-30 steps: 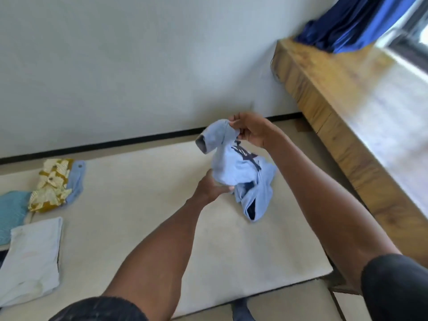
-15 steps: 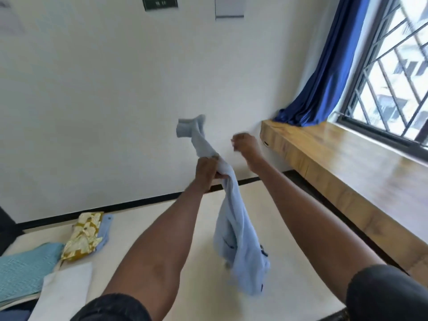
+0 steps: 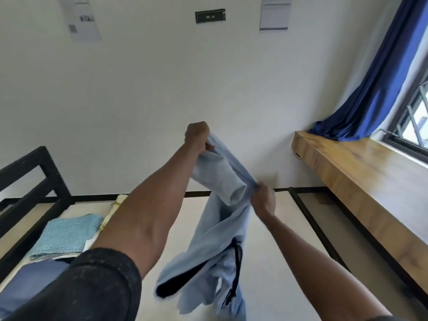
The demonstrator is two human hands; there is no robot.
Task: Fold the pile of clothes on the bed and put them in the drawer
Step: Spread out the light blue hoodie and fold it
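Head view: left hand [image 3: 196, 135] and right hand [image 3: 264, 200] both grip the unfolded light-blue garment [image 3: 220, 228] aloft; folded clothes [image 3: 67, 235] lie below-left; drawer unseen.

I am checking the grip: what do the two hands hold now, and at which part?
Both hold the light blue garment above the bed. The left hand grips its top edge; the right hand pinches the same edge lower down.

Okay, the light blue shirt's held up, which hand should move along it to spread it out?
Right hand, probably: it pinches the light blue shirt low, beside loose hanging cloth, while the left hand grips the top.
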